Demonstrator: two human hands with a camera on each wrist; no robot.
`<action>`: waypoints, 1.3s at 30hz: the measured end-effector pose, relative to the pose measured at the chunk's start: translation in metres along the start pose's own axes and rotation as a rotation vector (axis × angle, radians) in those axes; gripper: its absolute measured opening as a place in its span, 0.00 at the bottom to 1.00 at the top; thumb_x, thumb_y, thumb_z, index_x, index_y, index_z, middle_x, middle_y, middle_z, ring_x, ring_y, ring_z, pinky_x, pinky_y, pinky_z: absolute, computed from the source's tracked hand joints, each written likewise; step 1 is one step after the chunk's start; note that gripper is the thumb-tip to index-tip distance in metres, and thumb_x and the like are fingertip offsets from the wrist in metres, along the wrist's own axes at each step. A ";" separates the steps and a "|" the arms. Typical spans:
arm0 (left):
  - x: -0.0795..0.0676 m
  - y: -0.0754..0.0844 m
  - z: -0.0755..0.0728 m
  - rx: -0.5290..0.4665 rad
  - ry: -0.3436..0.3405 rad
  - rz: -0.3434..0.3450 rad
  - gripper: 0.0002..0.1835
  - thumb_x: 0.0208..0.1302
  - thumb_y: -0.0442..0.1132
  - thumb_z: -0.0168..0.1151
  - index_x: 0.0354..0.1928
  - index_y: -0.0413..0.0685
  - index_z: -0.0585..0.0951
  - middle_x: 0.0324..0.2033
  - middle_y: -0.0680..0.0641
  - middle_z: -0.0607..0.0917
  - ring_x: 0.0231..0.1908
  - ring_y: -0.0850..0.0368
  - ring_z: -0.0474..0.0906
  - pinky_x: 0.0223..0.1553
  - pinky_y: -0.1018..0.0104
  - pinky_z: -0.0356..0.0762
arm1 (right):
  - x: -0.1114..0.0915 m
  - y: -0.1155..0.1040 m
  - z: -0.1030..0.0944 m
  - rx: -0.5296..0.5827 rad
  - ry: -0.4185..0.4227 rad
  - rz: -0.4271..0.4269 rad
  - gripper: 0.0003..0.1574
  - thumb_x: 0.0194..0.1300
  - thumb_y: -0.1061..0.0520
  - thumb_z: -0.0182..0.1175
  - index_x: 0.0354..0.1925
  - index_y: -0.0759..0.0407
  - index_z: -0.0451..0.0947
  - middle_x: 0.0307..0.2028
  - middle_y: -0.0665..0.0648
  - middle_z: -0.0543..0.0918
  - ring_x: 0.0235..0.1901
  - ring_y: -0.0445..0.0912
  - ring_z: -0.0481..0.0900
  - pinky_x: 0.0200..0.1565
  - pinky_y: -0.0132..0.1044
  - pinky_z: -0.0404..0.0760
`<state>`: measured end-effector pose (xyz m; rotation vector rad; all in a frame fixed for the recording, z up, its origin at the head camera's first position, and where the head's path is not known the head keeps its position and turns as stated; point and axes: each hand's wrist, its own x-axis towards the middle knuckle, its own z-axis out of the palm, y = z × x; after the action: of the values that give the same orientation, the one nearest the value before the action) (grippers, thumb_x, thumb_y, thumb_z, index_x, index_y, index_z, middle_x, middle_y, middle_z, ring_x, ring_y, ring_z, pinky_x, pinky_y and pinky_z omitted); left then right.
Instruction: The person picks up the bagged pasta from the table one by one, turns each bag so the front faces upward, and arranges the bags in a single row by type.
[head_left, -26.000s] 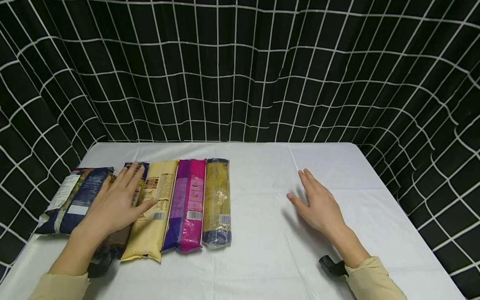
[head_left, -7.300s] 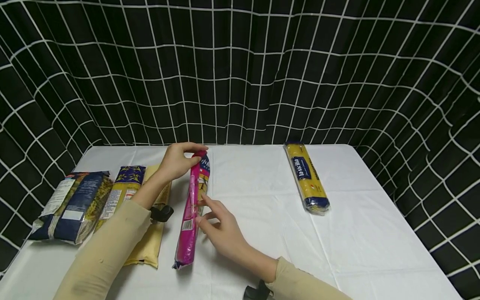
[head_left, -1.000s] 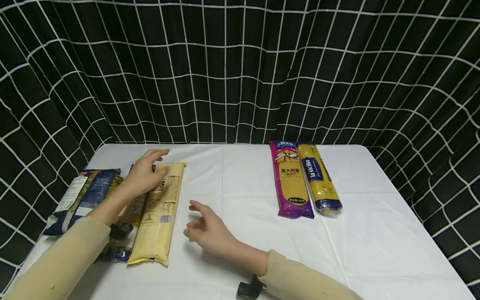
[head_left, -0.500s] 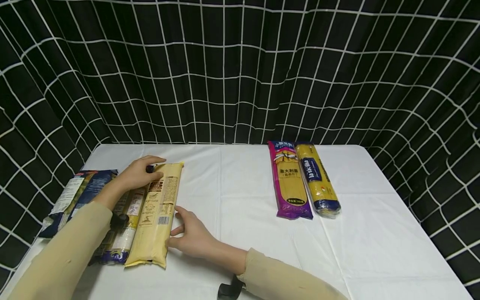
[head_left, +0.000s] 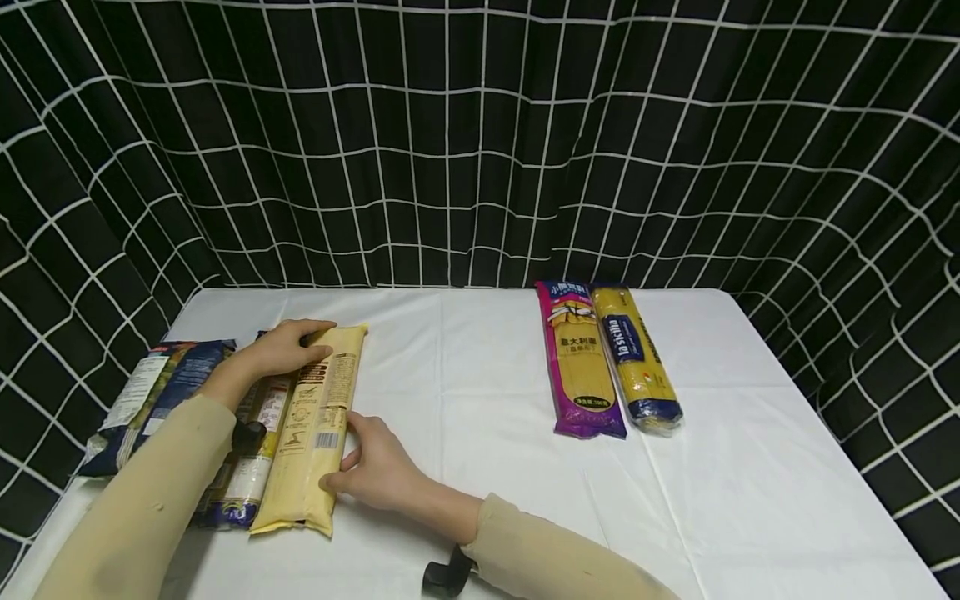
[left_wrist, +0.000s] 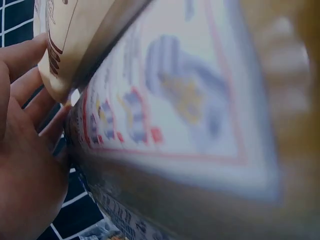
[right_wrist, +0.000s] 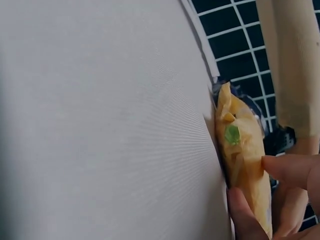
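A long pale yellow pasta packet (head_left: pixel 307 450) lies printed side up on the left half of the table. At its far end my left hand (head_left: pixel 277 348) grips the top corner, thumb on the face and fingers over the far edge. Lower down, my right hand (head_left: pixel 382 467) pinches the packet's right edge. In the right wrist view the right thumb and a finger stand on either side of the packet (right_wrist: pixel 245 160). A clear and purple pasta packet (head_left: pixel 243 492) lies close on the left, partly under the left arm; its printed label (left_wrist: pixel 150 95) fills the left wrist view.
A dark blue pasta bag (head_left: pixel 138 408) lies at the far left, partly hidden by the left sleeve. At the back right are a purple-pink spaghetti packet (head_left: pixel 581 362) and a yellow-blue spaghetti packet (head_left: pixel 637 358), side by side. Black gridded cloth (head_left: pixel 480 167) surrounds the white table (head_left: pixel 495 467).
Over the last second the right hand moved left onto the yellow packet's edge, and the left hand settled on its far end. Earlier, the yellow-blue and purple-pink packets went to the back right.
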<state>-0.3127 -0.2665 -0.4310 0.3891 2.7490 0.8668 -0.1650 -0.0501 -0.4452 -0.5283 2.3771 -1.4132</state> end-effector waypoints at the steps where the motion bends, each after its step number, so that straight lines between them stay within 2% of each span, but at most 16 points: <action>1: 0.000 0.001 0.000 0.004 -0.002 0.005 0.29 0.69 0.46 0.54 0.69 0.47 0.64 0.63 0.35 0.68 0.49 0.44 0.73 0.50 0.50 0.72 | 0.001 0.000 0.000 -0.011 0.004 -0.004 0.57 0.46 0.59 0.74 0.70 0.61 0.57 0.54 0.62 0.71 0.27 0.35 0.73 0.29 0.26 0.75; 7: 0.002 0.002 0.000 -0.004 0.020 0.017 0.26 0.69 0.43 0.55 0.66 0.43 0.68 0.62 0.34 0.68 0.54 0.41 0.70 0.54 0.46 0.69 | 0.002 0.000 0.002 -0.066 0.031 -0.012 0.58 0.44 0.59 0.76 0.69 0.63 0.57 0.53 0.62 0.70 0.26 0.35 0.70 0.30 0.25 0.73; 12: 0.005 0.001 0.001 -0.017 0.076 0.033 0.21 0.69 0.39 0.54 0.62 0.40 0.72 0.61 0.33 0.70 0.59 0.38 0.66 0.58 0.43 0.66 | 0.004 0.003 0.004 -0.080 0.046 -0.025 0.58 0.44 0.60 0.76 0.69 0.63 0.57 0.56 0.62 0.68 0.25 0.34 0.70 0.32 0.24 0.72; 15: 0.006 0.002 0.002 -0.010 0.117 0.032 0.18 0.70 0.38 0.53 0.58 0.39 0.75 0.58 0.34 0.73 0.57 0.39 0.69 0.56 0.45 0.68 | 0.004 0.004 0.005 -0.073 0.046 -0.035 0.59 0.43 0.61 0.76 0.69 0.63 0.57 0.56 0.62 0.68 0.25 0.34 0.71 0.32 0.24 0.72; 18: 0.006 0.003 0.002 -0.007 0.158 0.022 0.14 0.70 0.38 0.53 0.53 0.40 0.78 0.52 0.36 0.77 0.49 0.43 0.75 0.48 0.52 0.73 | 0.004 0.005 0.006 -0.062 0.039 -0.044 0.59 0.42 0.61 0.76 0.70 0.63 0.57 0.57 0.62 0.68 0.26 0.34 0.72 0.31 0.24 0.73; 22: 0.004 0.005 0.000 0.000 0.222 0.014 0.10 0.69 0.39 0.54 0.46 0.43 0.82 0.46 0.39 0.81 0.40 0.47 0.77 0.38 0.58 0.73 | 0.004 0.006 0.006 -0.050 0.032 -0.060 0.60 0.42 0.62 0.76 0.70 0.63 0.56 0.58 0.62 0.68 0.28 0.35 0.74 0.32 0.23 0.73; 27: 0.001 0.009 -0.002 0.010 0.291 0.028 0.09 0.68 0.40 0.56 0.43 0.45 0.83 0.46 0.40 0.81 0.44 0.46 0.76 0.43 0.54 0.73 | 0.004 0.008 0.006 -0.004 0.042 -0.070 0.57 0.47 0.64 0.72 0.70 0.62 0.55 0.59 0.62 0.67 0.28 0.33 0.75 0.33 0.23 0.74; 32: -0.002 0.017 -0.003 -0.031 0.357 0.075 0.09 0.68 0.41 0.57 0.43 0.45 0.83 0.47 0.41 0.81 0.43 0.46 0.78 0.41 0.54 0.74 | 0.006 0.010 0.005 0.132 0.076 -0.038 0.53 0.53 0.65 0.67 0.72 0.59 0.52 0.57 0.57 0.70 0.28 0.35 0.76 0.30 0.26 0.77; 34: -0.005 0.023 -0.004 -0.044 0.379 0.094 0.09 0.68 0.41 0.57 0.43 0.46 0.82 0.46 0.41 0.81 0.41 0.45 0.79 0.38 0.55 0.75 | 0.007 0.011 0.005 0.242 0.075 -0.029 0.53 0.55 0.66 0.65 0.73 0.56 0.50 0.56 0.56 0.71 0.29 0.37 0.78 0.29 0.30 0.80; 39: -0.013 0.037 -0.008 -0.061 0.441 0.106 0.09 0.68 0.41 0.57 0.42 0.46 0.83 0.46 0.42 0.81 0.40 0.46 0.78 0.37 0.57 0.73 | 0.007 0.011 0.003 0.505 0.061 -0.025 0.54 0.58 0.69 0.61 0.74 0.46 0.47 0.58 0.56 0.71 0.32 0.44 0.83 0.30 0.41 0.84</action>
<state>-0.2959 -0.2459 -0.4008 0.3718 3.1110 1.1842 -0.1712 -0.0509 -0.4572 -0.3800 1.9448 -1.9722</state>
